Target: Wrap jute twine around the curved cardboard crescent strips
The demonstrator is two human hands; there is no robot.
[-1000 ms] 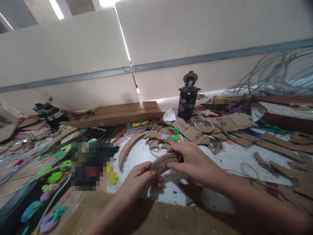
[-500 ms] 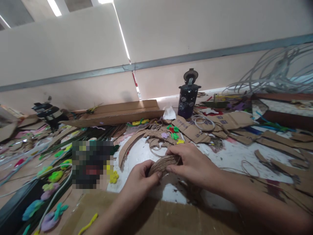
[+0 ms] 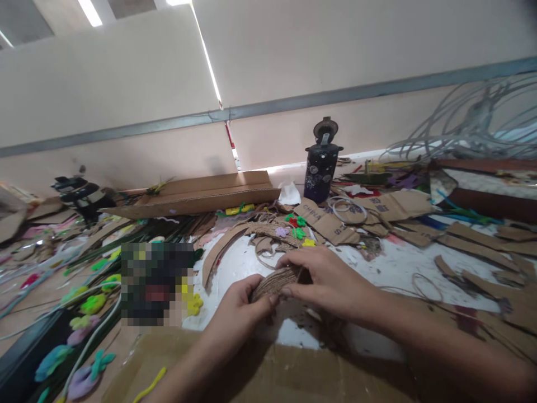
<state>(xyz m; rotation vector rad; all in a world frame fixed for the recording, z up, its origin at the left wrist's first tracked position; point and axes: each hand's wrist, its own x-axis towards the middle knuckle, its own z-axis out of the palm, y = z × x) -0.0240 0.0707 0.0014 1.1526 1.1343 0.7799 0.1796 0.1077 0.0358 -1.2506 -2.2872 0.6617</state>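
Between my two hands is a curved brown piece wound with twine [image 3: 274,281], raised a little above the white work surface. My left hand [image 3: 241,308] pinches its left end between thumb and fingers. The right end is gripped by my right hand [image 3: 316,277], whose thumb lies along the near edge. Just beyond my fingers lies a twine-covered cardboard ring [image 3: 272,230] with a purple flower [image 3: 282,231] and green and yellow fuzzy flowers on it. A bare curved cardboard strip [image 3: 218,254] lies to its left. My palms hide part of the held piece.
A dark bottle with a raised lid [image 3: 322,168] stands at the back. Behind the ring is a long cardboard tray [image 3: 201,198]. Cut cardboard strips [image 3: 482,246] cover the right side. Fuzzy flowers [image 3: 93,304] and a white cable [image 3: 98,336] lie at left. Flat cardboard [image 3: 302,375] is nearest me.
My right fingers have shifted slightly left along the twine-wound piece. Both hands keep hold of it. The view has drifted a little.
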